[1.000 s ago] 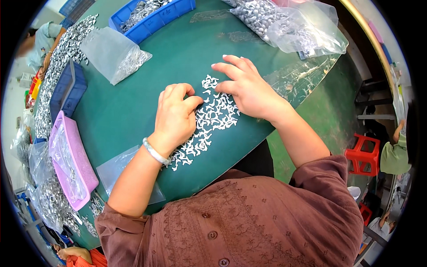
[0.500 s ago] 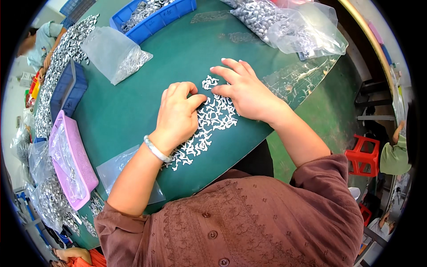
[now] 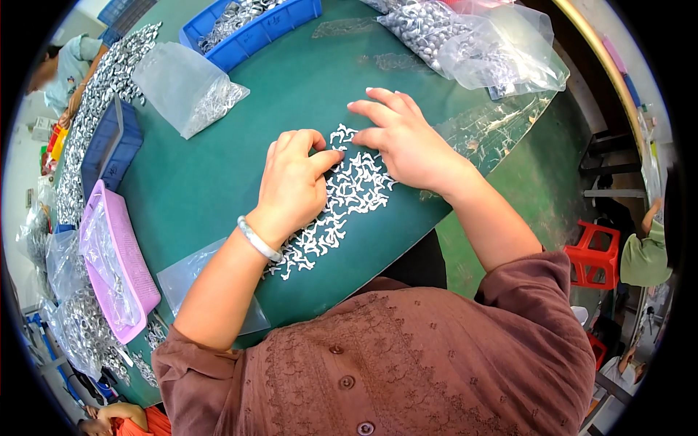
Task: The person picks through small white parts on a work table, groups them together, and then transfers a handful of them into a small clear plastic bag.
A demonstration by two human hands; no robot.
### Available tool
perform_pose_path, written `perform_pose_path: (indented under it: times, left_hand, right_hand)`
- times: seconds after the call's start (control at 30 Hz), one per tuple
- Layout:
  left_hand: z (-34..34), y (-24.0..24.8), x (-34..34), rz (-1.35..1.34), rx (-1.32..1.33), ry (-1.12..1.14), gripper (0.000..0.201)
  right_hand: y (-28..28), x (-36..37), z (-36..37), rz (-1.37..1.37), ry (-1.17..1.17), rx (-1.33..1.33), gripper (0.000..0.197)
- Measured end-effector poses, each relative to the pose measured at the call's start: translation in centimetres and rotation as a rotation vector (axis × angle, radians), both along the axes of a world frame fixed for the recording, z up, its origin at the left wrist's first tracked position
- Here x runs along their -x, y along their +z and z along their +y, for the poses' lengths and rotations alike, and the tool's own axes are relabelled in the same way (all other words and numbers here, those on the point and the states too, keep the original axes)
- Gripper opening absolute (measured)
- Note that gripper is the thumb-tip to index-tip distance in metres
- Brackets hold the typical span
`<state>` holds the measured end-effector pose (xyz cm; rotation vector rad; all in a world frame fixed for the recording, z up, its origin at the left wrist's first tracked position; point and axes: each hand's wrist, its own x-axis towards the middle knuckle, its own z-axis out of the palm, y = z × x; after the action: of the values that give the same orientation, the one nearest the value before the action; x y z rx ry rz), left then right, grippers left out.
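A loose heap of small, pale, curved metal pieces (image 3: 356, 185) is spread on the green tabletop (image 3: 291, 94). My left hand (image 3: 294, 171), with a pale bangle (image 3: 258, 240) at its wrist, rests over the left side of the heap. Its fingers are curled, and its thumb reaches in among the pieces; whatever the fingertips hold is hidden. Across the heap is my right hand (image 3: 411, 142), open, its fingers stretched and spread above the tabletop. The right thumb lies close to a small cluster of pieces (image 3: 342, 134) at the heap's far end.
A flat clear bag (image 3: 193, 283) lies by my left forearm. Further left are a pink basket (image 3: 120, 269) and a blue bin (image 3: 113, 145). Beyond are a partly filled bag (image 3: 193, 91), a blue crate (image 3: 254, 33) and bagged metal parts (image 3: 429, 33). A co-worker's arm (image 3: 80, 91) shows far left.
Both hands have shifted slightly to the right over the heap. Pieces between them have moved a little, and the far cluster is more spread out.
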<state>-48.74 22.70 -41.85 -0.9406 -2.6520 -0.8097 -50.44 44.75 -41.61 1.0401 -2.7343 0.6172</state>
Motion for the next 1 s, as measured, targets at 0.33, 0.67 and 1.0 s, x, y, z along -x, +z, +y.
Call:
perform_pose_path:
  times: [0.33, 0.67, 1.0]
  left_hand:
    - [-0.2, -0.3, 0.8, -0.01, 0.014, 0.077, 0.04]
    - [-2.1, 0.8, -0.7, -0.027, 0.007, 0.07, 0.039]
    - [-11.3, 3.0, -8.9, -0.023, 0.083, 0.375, 0.032]
  right_hand:
    - [-0.2, 0.8, -0.8, 0.041, -0.025, -0.006, 0.036]
    - [-0.1, 1.0, -0.4, -0.012, -0.03, 0.024, 0.04]
    - [0.4, 0.3, -0.5, -0.074, 0.027, 0.051, 0.036]
